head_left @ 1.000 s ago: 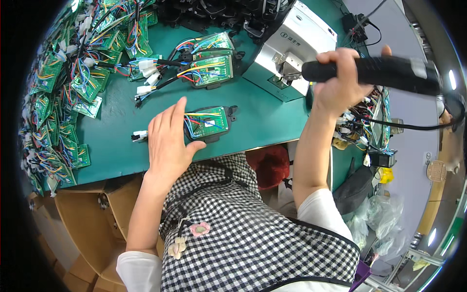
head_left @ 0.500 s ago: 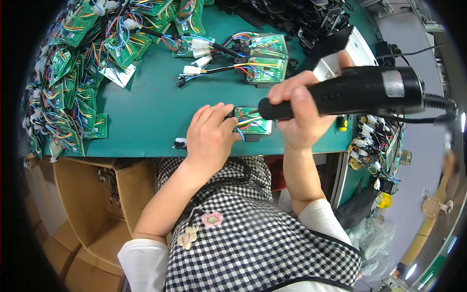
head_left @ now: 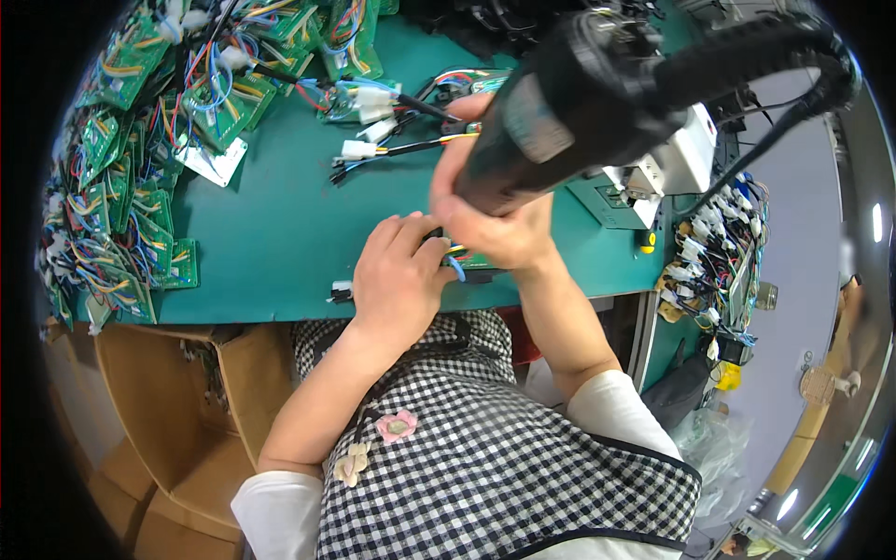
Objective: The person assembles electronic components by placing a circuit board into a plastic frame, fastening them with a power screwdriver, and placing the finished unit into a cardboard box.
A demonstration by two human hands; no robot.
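Observation:
My right hand [head_left: 509,233] grips a black corded electric screwdriver [head_left: 560,121], tilted upright over the work; its tip is hidden behind the hand. Under it, near the table's front edge, lies a green circuit board [head_left: 479,263] with a dark part below it, mostly covered by my hands. My left hand [head_left: 397,275] rests on the left end of this board, thumb and forefinger closed at a blue wire [head_left: 455,269]. A cable with a small connector [head_left: 342,291] sticks out to the left of that hand.
Wired green boards [head_left: 121,215] lie heaped along the left of the green table [head_left: 289,233]. Connector cables [head_left: 359,149] lie farther back, behind my hands. To the right stand a white device [head_left: 686,154] and a bundle of wires [head_left: 714,271]. An open cardboard box [head_left: 159,401] sits below the edge.
The screwdriver has swung from lying nearly level to standing steeply over the board, and my right hand has moved left, close to the left one. A white device at the right now shows more fully.

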